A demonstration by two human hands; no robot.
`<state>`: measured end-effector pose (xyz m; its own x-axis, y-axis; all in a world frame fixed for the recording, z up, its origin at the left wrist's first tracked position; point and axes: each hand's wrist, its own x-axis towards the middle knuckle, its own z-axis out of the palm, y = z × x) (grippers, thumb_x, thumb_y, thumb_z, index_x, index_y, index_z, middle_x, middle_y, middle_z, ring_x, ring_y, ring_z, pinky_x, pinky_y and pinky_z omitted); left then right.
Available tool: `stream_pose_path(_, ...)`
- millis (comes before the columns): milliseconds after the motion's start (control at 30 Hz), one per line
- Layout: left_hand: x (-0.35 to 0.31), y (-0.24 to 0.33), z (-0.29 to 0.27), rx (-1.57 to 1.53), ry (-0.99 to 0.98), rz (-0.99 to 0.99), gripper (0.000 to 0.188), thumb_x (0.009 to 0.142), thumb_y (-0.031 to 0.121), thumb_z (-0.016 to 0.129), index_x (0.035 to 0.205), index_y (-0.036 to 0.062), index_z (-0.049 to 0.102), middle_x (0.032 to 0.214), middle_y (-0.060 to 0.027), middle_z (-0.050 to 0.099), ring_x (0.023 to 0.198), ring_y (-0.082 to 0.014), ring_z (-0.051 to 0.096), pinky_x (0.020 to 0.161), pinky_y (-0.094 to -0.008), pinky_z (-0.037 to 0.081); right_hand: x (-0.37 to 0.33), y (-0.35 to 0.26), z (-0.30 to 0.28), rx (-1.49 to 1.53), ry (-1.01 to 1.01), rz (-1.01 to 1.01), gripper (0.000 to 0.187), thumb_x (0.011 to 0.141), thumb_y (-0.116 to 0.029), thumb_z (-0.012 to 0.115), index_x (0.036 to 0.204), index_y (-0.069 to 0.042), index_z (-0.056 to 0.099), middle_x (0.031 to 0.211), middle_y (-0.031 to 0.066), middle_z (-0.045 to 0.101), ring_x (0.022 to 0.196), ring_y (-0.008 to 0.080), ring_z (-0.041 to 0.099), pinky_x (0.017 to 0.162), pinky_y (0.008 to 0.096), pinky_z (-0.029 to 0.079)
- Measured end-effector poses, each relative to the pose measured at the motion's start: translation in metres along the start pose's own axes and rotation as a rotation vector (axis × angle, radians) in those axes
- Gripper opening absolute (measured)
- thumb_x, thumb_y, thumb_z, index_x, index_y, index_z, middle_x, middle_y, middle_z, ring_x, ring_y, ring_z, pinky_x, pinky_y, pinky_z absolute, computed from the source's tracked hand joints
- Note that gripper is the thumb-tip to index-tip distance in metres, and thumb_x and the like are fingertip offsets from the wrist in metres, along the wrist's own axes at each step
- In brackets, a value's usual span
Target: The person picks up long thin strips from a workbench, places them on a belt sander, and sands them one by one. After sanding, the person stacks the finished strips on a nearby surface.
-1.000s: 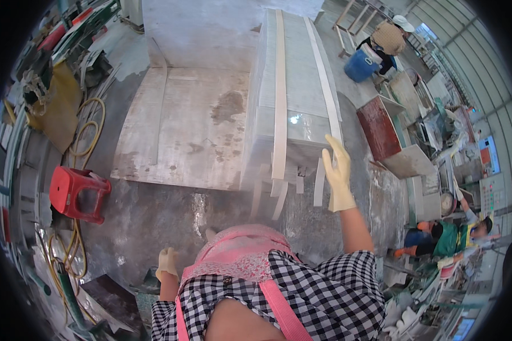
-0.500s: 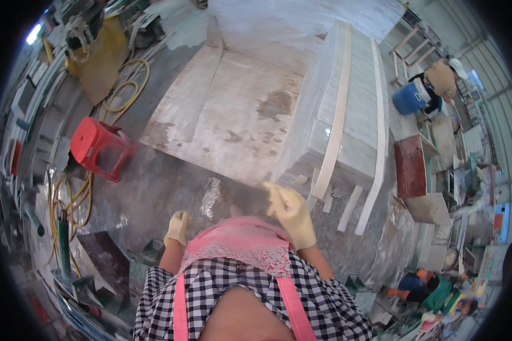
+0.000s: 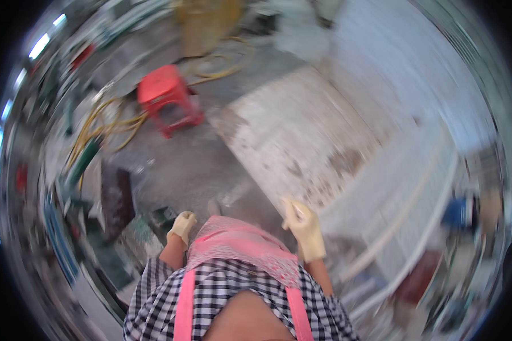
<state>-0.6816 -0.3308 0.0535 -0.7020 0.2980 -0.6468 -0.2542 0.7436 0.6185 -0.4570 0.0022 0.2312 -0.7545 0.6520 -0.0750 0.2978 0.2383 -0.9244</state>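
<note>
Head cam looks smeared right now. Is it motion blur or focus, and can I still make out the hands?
Head view: motion blur streaks the whole frame, worst toward the rim, where fisheye bending also curves the slab edges. The red stool is soft but readable. Both gloved hands show: left hand and right hand, though finger detail is too smeared to tell any grip. Bright glare streaks at the upper-left rim.

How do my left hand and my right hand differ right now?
The right hand is raised in front of the pink apron, near the stained slab; the left hand hangs low at the hip. The right hand looks larger and closer, with its fingers loosely curled; the left is bunched. Both wear pale yellow gloves.
</note>
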Motion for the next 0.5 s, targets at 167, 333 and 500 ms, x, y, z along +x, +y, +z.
stream_pose_path(167, 0.030, -0.037, -0.025, -0.072, 0.148, -0.099, 0.038, 0.089, 0.031, 0.056, 0.106, -0.0006, 0.070, 0.093, -0.0145, 0.073, 0.087, -0.0233, 0.069, 0.079, -0.0358, 0.052, 0.058, -0.005, 0.035, 0.053, -0.064, 0.151, 0.025, 0.101, -0.016, 0.058, 0.116, 0.000, 0.070, 0.065, 0.0031, 0.061, 0.051, 0.0091, 0.059, 0.049, 0.0242, 0.045)
stream_pose_path(333, 0.103, -0.043, -0.072, -0.158, 0.198, -0.030, 0.039, 0.089, 0.032, 0.056, 0.107, -0.0007, 0.069, 0.093, -0.0152, 0.072, 0.088, -0.0243, 0.068, 0.080, -0.0370, 0.052, 0.121, -0.040, 0.112, -0.072, -0.142, 0.060, 0.027, 0.101, -0.019, 0.058, 0.115, 0.000, 0.070, 0.068, 0.0060, 0.065, 0.052, 0.0108, 0.061, 0.049, 0.0250, 0.047)
stream_pose_path(500, 0.150, -0.031, -0.146, -0.439, 0.258, 0.016, 0.038, 0.092, 0.029, 0.055, 0.113, 0.0005, 0.066, 0.095, -0.0113, 0.071, 0.085, -0.0229, 0.066, 0.077, -0.0364, 0.052, 0.193, -0.050, 0.198, -0.117, -0.254, 0.076, 0.026, 0.100, -0.019, 0.058, 0.111, 0.001, 0.070, 0.073, 0.0093, 0.069, 0.056, 0.0128, 0.064, 0.053, 0.0258, 0.050)
